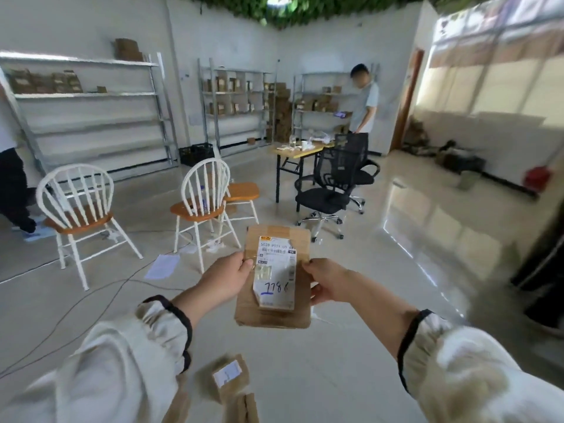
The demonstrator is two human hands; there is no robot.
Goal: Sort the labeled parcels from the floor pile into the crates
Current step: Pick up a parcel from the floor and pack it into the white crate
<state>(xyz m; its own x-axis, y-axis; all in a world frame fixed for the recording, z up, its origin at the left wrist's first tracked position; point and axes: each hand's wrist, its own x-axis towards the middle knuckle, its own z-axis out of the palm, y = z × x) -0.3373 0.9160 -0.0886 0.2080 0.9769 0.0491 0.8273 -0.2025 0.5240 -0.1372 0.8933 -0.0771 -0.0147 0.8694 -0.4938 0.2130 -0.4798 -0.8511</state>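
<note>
A flat brown cardboard parcel (300,248) with a white shipping label and blue handwriting is held up in front of me, above the floor. My left hand (224,279) pinches its left edge, thumb on the front. My right hand (328,282) grips its right edge. Below, between my sleeves, more brown parcels (227,378) lie on the floor, one showing a white label. A black crate (197,154) stands far back by the shelves.
Two white spindle chairs (76,206) (203,193) with orange seats stand ahead left, cables and a paper sheet (161,266) under them. Black office chairs (332,184) and a folding table (300,151) stand ahead right. A person (364,99) stands by the shelves; another is at far left.
</note>
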